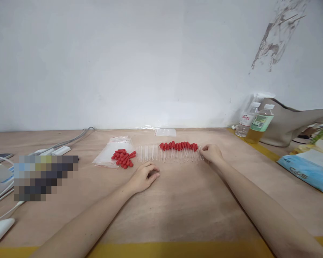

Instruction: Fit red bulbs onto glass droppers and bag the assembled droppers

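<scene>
My left hand (145, 176) rests on the table with its fingers loosely curved and the thumb apart, holding nothing. Just beyond it lie a pile of red rubber bulbs (123, 158) and a row of bare glass dropper tubes (147, 153). To the right the row continues as glass droppers with red bulbs (179, 146), their thin tips pointing toward me. At the row's right end my right hand (212, 153) has thumb and fingers pinched together by the last tubes. What is between those fingertips is too small to make out.
A clear plastic bag (111, 148) lies behind the bulbs, and a small white packet (165, 132) by the wall. Two drink bottles (260, 123), a grey bag (278, 122) and a blue tissue pack (303, 173) are at right. Cables (75, 138) and a white mouse (0, 231) are left.
</scene>
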### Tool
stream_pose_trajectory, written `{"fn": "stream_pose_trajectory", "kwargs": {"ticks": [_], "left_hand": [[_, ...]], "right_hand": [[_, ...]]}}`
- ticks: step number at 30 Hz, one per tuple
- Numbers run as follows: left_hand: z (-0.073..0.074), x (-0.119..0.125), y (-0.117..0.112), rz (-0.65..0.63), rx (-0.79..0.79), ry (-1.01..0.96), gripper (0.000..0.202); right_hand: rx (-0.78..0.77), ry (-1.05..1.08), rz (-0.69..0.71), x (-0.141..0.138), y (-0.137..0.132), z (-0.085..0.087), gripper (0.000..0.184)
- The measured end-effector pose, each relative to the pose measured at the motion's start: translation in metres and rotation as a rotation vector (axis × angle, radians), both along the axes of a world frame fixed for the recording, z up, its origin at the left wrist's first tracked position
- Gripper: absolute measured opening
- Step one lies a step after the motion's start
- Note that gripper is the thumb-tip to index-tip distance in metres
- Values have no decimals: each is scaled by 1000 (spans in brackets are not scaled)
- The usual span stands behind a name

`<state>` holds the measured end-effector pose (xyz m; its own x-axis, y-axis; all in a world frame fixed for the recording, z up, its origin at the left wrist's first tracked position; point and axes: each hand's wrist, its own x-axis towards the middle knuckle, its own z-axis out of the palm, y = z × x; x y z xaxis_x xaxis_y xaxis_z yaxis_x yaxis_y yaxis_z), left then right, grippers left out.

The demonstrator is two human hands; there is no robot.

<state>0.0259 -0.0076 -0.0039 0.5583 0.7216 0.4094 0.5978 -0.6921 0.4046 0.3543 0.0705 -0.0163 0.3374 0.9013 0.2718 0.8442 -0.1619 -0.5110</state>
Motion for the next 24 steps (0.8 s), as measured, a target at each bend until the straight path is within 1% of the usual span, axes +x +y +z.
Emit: {"fn": "stream_pose_trajectory", "kwargs": {"ticks": [8, 14, 16, 19, 21, 24], "left_hand": [[2, 0, -2, 2, 3, -15, 13], [0, 0, -1, 0, -8, -12, 13], [-1, 0, 0, 6, -18, -11, 13], [-1, -1, 0, 6, -21, -19, 13], [-1, -1, 0, 5, -22, -26, 13], [-1, -1, -1, 12, -28, -22, 13]], "right_hand": [[13, 60, 56, -8, -3, 3, 17], [6, 163, 48, -9, -2, 3, 18], [20, 199, 29, -7, -1, 1, 19], [55, 262, 14, -5, 1, -2, 27], [82, 307, 26, -3, 3, -5, 30], [131, 378, 68, 0, 9, -11, 29]]}}
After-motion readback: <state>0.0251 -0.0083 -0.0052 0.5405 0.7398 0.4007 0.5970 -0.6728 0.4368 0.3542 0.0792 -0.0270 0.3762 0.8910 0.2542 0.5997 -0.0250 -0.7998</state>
